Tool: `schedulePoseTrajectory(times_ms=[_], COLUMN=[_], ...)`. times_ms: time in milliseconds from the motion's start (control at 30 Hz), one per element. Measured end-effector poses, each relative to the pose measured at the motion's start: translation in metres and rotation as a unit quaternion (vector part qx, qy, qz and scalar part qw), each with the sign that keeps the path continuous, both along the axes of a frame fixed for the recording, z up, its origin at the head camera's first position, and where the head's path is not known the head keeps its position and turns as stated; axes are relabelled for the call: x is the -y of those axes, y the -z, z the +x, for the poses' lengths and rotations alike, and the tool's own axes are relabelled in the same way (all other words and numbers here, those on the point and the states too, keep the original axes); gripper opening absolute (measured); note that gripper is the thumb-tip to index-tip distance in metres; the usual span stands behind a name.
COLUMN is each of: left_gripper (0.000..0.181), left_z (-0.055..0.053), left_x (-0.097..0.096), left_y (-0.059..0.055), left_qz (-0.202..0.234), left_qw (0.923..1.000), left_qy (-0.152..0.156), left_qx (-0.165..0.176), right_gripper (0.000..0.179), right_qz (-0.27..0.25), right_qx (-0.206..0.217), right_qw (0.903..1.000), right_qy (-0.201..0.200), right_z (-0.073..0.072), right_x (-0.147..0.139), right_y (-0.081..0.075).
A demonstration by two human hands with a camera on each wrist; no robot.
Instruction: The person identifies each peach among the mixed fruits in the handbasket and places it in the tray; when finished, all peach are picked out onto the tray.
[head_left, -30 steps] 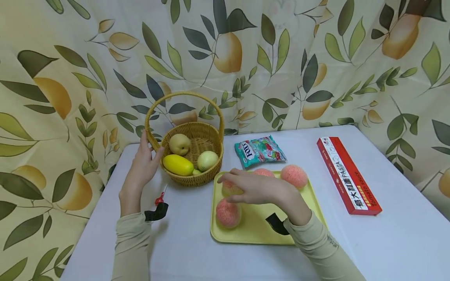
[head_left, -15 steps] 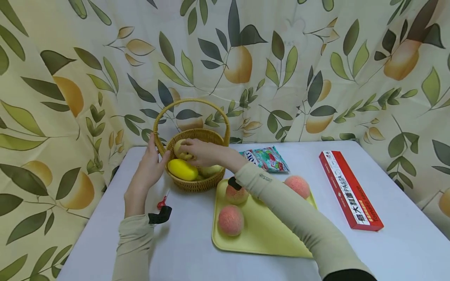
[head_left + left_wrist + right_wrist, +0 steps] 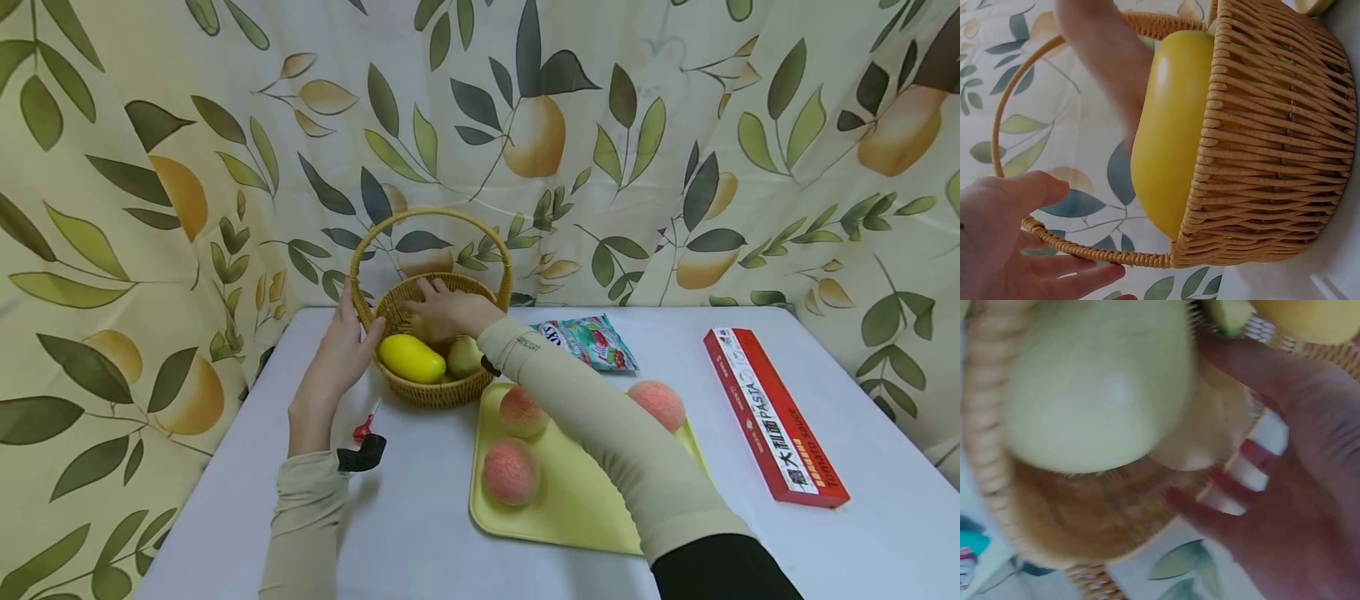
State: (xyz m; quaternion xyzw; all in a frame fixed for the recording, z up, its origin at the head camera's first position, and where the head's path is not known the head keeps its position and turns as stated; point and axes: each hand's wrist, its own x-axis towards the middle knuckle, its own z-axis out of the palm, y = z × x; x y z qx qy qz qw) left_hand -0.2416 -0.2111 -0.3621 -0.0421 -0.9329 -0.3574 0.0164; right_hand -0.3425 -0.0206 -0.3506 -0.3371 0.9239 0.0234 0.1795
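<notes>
A wicker basket (image 3: 442, 397) with a tall arched handle holds fruit. My left hand (image 3: 330, 362) touches the left foot of the handle (image 3: 1097, 253), thumb on one side and straight fingers along the other. Inside the basket, my right hand (image 3: 456, 312) reaches over a round beige fruit (image 3: 1200, 434), thumb beside it and fingers spread around its far side. The right wrist view has the fingertips (image 3: 1175, 497) close to this fruit. Next to it lies a pale green fruit (image 3: 464, 358). A long yellow fruit (image 3: 411, 358) sits at the basket's front left.
Right of the basket stands a yellow tray (image 3: 480, 500) bearing pink peaches (image 3: 512, 472), partly covered by the right sleeve. Behind it lies a teal candy bag (image 3: 596, 342). A red pasta box (image 3: 780, 425) lies farther right. A small red item (image 3: 363, 429) is near the left wrist.
My right hand has moved from above the tray to the left and into the basket, over the beige fruit. My left hand stays at the handle. The head view has shifted slightly.
</notes>
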Motion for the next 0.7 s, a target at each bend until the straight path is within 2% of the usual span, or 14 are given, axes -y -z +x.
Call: schedulePoseTrajectory(times_ms=[100,200,367,433,500,567,700], left_gripper=[0.089,0.09,0.09,0.09,0.089,0.089,0.09], left_z=[0.0,0.0,0.001,0.002,0.002,0.001,0.0], left_x=[0.001,0.001,0.001,0.001,0.001,0.0,0.002], left_y=[-0.001,0.001,0.006,0.006,0.006,0.004,0.002], left_qz=[-0.003,0.003,0.001,-0.003,-0.004,-0.003,-0.001], left_qw=[1.0,1.0,1.0,1.0,0.9999,0.9998,0.9997], left_qy=[-0.005,-0.004,0.002,0.001,0.002,0.007,0.012], left_qx=[-0.007,-0.006,-0.001,-0.006,-0.014,-0.02,-0.019], right_gripper=[0.048,0.043,0.067,0.07,0.068,0.066,0.066], right_qz=[-0.011,-0.041,-0.101,-0.14,-0.179,-0.214,-0.257], right_qx=[0.026,0.029,-0.003,-0.019,-0.037,-0.049,-0.063], right_qw=[0.9996,0.9987,0.9945,0.9898,0.983,0.9755,0.9635], right_qy=[0.002,0.008,0.025,0.019,0.013,0.015,0.038], right_z=[-0.003,-0.006,-0.001,0.005,0.014,0.029,0.078], right_x=[-0.007,-0.017,-0.035,-0.043,-0.055,-0.072,-0.112], right_y=[0.003,0.007,0.003,-0.003,-0.009,-0.016,-0.018])
